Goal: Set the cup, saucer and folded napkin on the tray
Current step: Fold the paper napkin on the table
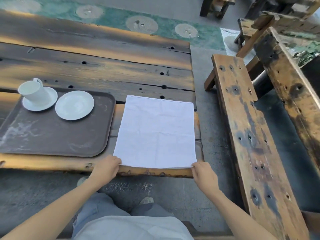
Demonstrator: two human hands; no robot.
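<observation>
White napkin, unfolded, creased, flat on the wooden table

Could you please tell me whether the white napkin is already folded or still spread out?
Spread out: the napkin lies flat on the table, both hands pinching its near corners.

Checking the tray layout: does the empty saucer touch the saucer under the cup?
Apart. The head view shows a thin strip of brown tray between the empty saucer and the cup's saucer.
</observation>
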